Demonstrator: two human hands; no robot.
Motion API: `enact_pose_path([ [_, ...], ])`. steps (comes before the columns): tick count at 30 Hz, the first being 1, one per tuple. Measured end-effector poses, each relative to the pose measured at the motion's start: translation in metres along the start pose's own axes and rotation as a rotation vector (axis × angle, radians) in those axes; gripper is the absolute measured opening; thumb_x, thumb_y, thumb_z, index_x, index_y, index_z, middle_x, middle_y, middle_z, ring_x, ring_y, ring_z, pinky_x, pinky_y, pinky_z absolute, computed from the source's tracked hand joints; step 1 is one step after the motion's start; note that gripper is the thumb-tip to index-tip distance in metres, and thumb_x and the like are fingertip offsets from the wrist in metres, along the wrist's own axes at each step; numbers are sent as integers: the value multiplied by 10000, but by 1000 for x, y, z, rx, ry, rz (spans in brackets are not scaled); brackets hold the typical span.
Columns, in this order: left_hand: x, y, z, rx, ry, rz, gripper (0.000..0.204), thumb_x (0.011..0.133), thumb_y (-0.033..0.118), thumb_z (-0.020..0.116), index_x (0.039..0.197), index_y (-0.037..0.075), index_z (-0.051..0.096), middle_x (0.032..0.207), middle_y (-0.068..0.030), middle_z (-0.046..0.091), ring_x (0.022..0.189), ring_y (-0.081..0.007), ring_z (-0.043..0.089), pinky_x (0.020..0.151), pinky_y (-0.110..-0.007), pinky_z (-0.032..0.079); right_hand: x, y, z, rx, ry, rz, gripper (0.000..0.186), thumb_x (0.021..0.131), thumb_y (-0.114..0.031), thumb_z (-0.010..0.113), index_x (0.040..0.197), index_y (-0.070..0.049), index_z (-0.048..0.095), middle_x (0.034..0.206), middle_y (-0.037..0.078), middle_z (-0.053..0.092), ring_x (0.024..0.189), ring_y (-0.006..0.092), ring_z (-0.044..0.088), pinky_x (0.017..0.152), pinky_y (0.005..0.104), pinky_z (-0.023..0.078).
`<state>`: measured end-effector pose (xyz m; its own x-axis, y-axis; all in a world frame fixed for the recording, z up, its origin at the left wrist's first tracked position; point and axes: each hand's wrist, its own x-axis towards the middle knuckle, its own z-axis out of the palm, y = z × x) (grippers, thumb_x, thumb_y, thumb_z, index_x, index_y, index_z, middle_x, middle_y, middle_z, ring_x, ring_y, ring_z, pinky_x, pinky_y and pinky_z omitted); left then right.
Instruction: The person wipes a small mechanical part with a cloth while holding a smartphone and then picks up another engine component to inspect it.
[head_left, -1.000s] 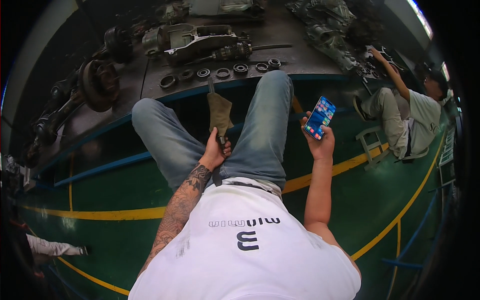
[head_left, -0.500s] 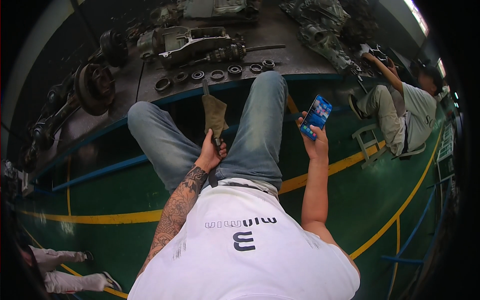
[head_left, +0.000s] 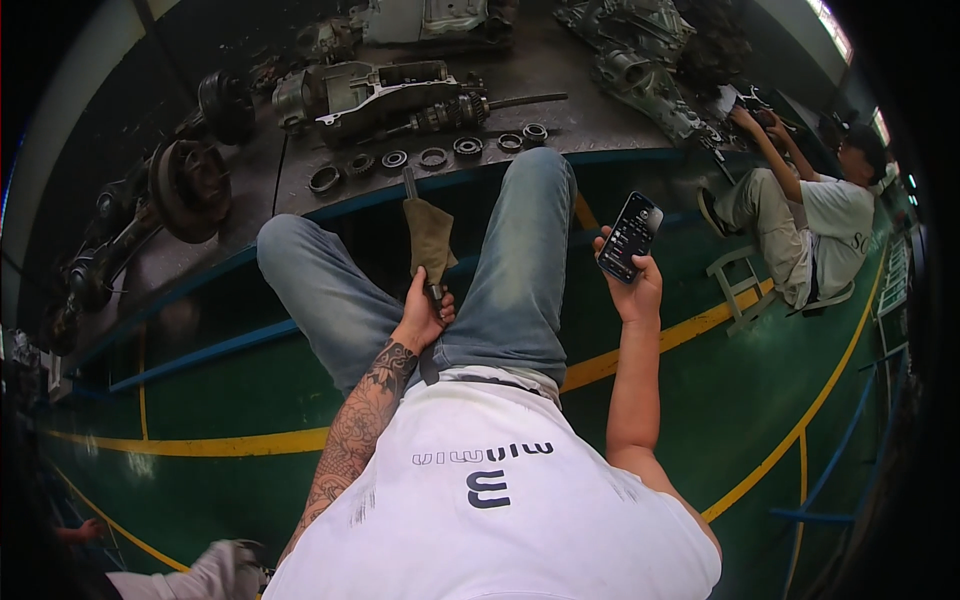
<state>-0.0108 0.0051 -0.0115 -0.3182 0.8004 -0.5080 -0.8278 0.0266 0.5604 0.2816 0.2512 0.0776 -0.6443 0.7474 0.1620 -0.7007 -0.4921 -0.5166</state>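
Between my knees, my left hand (head_left: 428,308) is closed around a metal shaft (head_left: 409,184), whose bare end points toward the workbench. A brown cloth (head_left: 429,236) is wrapped around the shaft's middle, just above my fingers. To the right of my right knee, my right hand (head_left: 634,288) grips a smartphone (head_left: 630,240) with its lit screen facing me. Mostly dark, the screen shows small light marks and a round picture near its top. My thumb rests at the phone's lower edge.
On the workbench (head_left: 300,165) ahead lie several bearing rings (head_left: 433,158), a geared shaft (head_left: 450,113) and an opened gearbox housing (head_left: 385,92). An axle with a brake drum (head_left: 190,190) is at left. A co-worker (head_left: 830,220) sits at right near a stool (head_left: 738,285).
The phone's screen has gone from colourful icons to a mostly dark page. At lower left, another person's legs have shifted downward in view. My hands keep their holds.
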Motion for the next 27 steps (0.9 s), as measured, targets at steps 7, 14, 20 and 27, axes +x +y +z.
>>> enact_pose_path([
  [7, 0, 2, -2, -4, -9, -5, 631, 943, 741, 430, 967, 113, 482, 696, -40, 455, 587, -181, 408, 562, -309, 340, -1, 3, 6, -76, 38, 16, 642, 880, -29, 507, 1501, -40, 342, 1386, 302, 522, 1250, 455, 571, 1065, 511, 519],
  [14, -1, 0, 0, -4, 2, -2, 628, 943, 737, 432, 967, 112, 483, 706, -45, 461, 587, -186, 411, 562, -312, 343, -2, 5, 7, -76, 45, 39, 615, 909, -43, 509, 1498, -41, 332, 1357, 300, 543, 1246, 442, 578, 1078, 510, 505],
  [20, -1, 1, 2, 0, 0, -4, 629, 948, 733, 421, 969, 108, 482, 707, -51, 465, 589, -192, 411, 564, -319, 345, 1, 6, -1, -62, 71, 54, 584, 930, -48, 515, 1487, -46, 339, 1337, 296, 554, 1215, 417, 602, 1035, 491, 535],
  [27, -1, 1, 2, 0, 7, -1, 618, 958, 732, 404, 954, 119, 481, 681, -47, 468, 563, -182, 416, 545, -306, 343, 4, 14, -4, -326, 176, -35, 543, 949, -44, 550, 1462, -67, 375, 1241, 259, 624, 1082, 366, 681, 909, 444, 604],
])
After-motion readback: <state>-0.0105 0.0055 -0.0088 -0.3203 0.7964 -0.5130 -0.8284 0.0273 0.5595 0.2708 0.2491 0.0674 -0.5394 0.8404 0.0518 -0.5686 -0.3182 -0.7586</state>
